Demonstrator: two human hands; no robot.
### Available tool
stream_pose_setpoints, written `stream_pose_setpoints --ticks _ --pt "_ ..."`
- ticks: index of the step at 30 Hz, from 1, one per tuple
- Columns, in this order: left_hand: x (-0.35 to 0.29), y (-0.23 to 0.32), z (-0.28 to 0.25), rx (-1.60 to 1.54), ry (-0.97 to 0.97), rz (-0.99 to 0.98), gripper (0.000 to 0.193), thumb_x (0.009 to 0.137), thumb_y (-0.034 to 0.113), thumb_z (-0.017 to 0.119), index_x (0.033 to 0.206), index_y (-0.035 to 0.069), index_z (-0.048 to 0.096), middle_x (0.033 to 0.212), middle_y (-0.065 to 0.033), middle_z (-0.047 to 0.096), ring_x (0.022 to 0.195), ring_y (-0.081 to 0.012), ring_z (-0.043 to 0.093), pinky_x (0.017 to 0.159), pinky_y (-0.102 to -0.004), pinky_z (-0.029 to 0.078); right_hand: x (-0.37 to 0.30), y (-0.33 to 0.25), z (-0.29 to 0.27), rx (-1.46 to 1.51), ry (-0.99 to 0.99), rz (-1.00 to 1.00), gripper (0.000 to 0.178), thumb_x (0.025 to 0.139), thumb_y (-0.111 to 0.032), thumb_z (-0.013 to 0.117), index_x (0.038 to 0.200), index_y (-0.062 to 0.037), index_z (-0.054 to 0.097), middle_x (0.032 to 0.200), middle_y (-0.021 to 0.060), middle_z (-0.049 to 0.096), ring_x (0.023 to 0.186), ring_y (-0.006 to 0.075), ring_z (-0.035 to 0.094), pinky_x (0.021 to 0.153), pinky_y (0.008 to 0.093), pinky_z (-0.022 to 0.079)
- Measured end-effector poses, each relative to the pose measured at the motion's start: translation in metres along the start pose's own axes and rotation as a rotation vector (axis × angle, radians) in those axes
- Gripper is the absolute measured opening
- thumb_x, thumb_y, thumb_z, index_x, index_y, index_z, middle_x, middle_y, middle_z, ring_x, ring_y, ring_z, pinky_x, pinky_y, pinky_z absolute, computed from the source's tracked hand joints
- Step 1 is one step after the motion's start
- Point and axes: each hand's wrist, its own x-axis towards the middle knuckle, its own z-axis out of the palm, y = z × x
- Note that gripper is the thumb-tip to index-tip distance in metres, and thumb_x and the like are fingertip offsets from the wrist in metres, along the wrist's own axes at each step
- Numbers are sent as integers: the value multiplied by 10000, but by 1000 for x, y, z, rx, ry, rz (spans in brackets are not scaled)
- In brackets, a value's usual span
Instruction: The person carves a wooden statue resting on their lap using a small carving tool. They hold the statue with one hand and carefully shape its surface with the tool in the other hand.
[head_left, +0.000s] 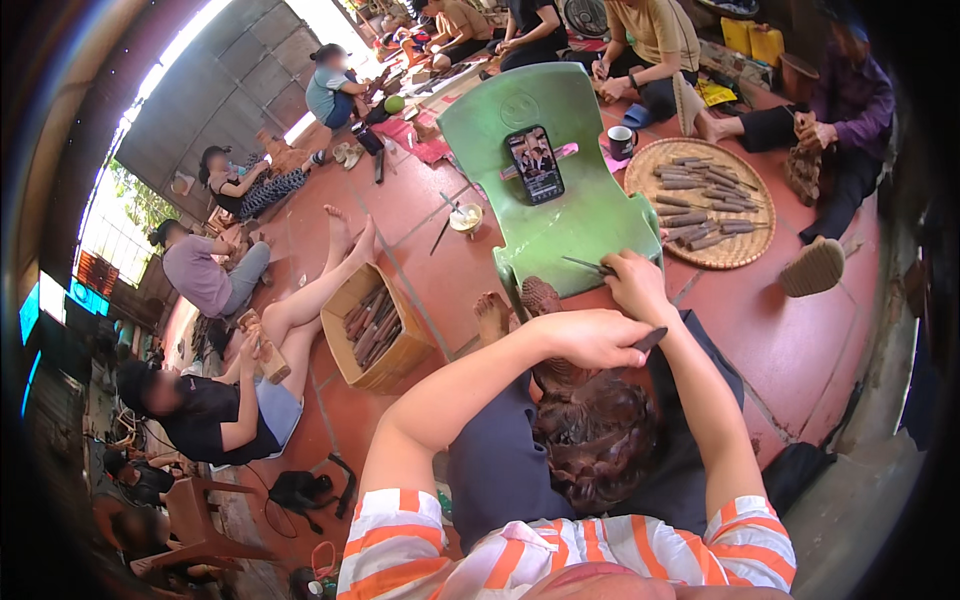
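A dark brown carved wooden piece with curling relief lies between my legs. Across its upper part reaches my left hand, its fingers closed round a dark, stubby piece whose end pokes out on the right; its kind is unclear. Farther ahead, at the front edge of a green plastic chair, is my right hand. It grips a thin dark carving tool, which points left over the seat. Part of the carving is hidden under my left forearm.
A phone leans on the chair. To its right are a round woven tray of carving tools and a mug. A cardboard box of tools and a small bowl stand left. Several people sit around on the tiled floor.
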Motion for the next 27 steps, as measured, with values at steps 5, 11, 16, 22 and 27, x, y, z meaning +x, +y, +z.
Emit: stream_pose_setpoints --ticks 5,11,16,22,27 --pt "-4 3 -4 -59 -135 -34 277 977 302 534 1055 38 561 730 -117 616 648 -255 641 642 -412 475 61 10 41 -219 -18 -194 207 765 -143 678 970 -119 697 899 123 643 902 331 641 770 478 493" --pt "-10 4 -7 7 -191 -81 313 969 309 544 986 -3 547 733 -120 618 643 -236 645 644 -400 483 58 8 49 -235 77 -228 216 808 -162 671 1017 -117 704 1009 131 656 983 302 641 842 482 476" --pt "-16 -1 -7 -16 -213 -115 339 965 319 547 966 -20 546 744 -125 624 648 -226 648 629 -387 490 35 -20 -18 384 247 -53 288 870 -123 649 1156 -114 681 1086 135 645 1009 259 650 882 365 491" --pt "-9 -2 -7 93 -165 -24 328 962 307 548 987 -20 545 790 -135 627 656 -238 652 616 -394 495 -58 -80 -151 1591 -9 -516 220 915 -193 673 1049 -19 670 953 111 646 838 238 660 887 523 464" --pt "4 -7 -3 -18 -235 -40 286 963 273 542 1004 -10 537 784 -125 613 649 -230 649 612 -385 508 -95 -135 -212 1929 -199 -1122 219 884 -172 622 737 -28 698 673 98 658 567 215 622 858 625 403"
